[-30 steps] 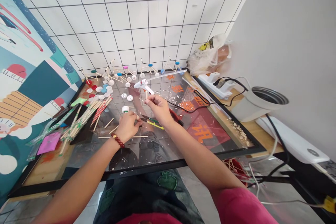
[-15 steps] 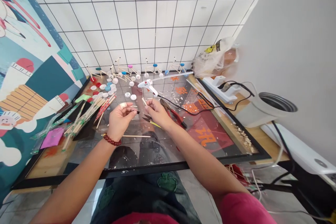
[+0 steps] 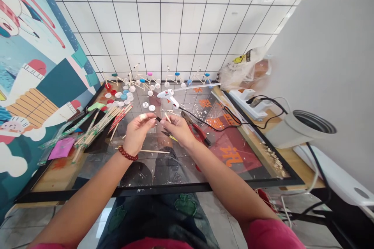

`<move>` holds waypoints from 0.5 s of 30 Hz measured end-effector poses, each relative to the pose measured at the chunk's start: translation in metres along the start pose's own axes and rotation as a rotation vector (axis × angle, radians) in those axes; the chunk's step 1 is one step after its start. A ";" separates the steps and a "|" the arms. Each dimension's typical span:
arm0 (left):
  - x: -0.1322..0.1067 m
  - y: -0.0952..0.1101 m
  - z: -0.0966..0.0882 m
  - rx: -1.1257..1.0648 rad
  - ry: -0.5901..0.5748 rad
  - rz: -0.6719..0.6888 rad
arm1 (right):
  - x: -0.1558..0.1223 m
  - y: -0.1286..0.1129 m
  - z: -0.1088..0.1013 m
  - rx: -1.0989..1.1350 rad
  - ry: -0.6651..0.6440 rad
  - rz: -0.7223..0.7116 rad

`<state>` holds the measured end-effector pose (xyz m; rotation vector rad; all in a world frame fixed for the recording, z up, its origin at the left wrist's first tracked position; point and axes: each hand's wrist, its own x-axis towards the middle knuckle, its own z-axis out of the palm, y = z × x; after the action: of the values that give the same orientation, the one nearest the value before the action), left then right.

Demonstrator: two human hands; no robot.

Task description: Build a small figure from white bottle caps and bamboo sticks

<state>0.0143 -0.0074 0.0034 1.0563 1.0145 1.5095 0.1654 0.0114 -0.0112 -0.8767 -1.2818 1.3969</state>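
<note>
My left hand (image 3: 137, 131), with a bandage on one finger, pinches a small black strip (image 3: 158, 119) at its fingertips. A short pale wooden stick (image 3: 167, 117) sticks up from the closed fingers of my right hand (image 3: 179, 127). The two hands are close together above the glass tabletop, and the right fingertips are near the strip; whether they touch it I cannot tell. Just beyond them lies a white glue gun (image 3: 168, 97). Red-handled pliers (image 3: 198, 132) and a dark pointed blade tool (image 3: 168, 135) lie by my right hand.
Several stick models with coloured caps (image 3: 177, 74) stand along the tiled wall. Loose bottle caps (image 3: 124, 96) and bundled wooden sticks (image 3: 99, 124) are on the left. A power strip (image 3: 251, 105), a plastic bag (image 3: 242, 70) and a grey pot (image 3: 288, 130) stand right. The gun's cord (image 3: 210, 126) crosses the table.
My hands have come closer together, and the black strip in my left fingers now sits by my right fingertips. The whole view has shifted slightly.
</note>
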 end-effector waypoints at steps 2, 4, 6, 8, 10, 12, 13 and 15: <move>-0.001 -0.001 0.002 -0.016 -0.033 -0.039 | -0.001 0.001 0.003 0.026 0.007 -0.006; -0.001 -0.001 0.003 -0.073 -0.044 -0.080 | -0.001 0.002 0.005 0.027 0.001 -0.012; 0.000 0.001 0.003 -0.151 -0.034 -0.122 | -0.002 0.002 0.006 0.013 -0.006 -0.015; 0.001 0.004 0.001 -0.220 -0.011 -0.174 | -0.002 0.001 0.005 0.009 0.001 -0.006; 0.002 0.006 -0.001 -0.251 0.009 -0.224 | -0.002 -0.001 0.004 0.022 0.016 -0.005; 0.002 0.006 -0.001 -0.245 0.002 -0.247 | -0.002 -0.002 0.003 0.037 0.027 -0.019; 0.002 0.005 -0.001 -0.234 -0.007 -0.247 | -0.002 -0.002 0.003 0.040 0.030 -0.027; 0.000 0.002 0.002 -0.217 -0.023 -0.235 | -0.002 -0.001 0.004 0.039 0.026 -0.039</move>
<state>0.0157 -0.0076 0.0063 0.7716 0.9018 1.3764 0.1623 0.0082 -0.0098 -0.8363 -1.2417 1.3709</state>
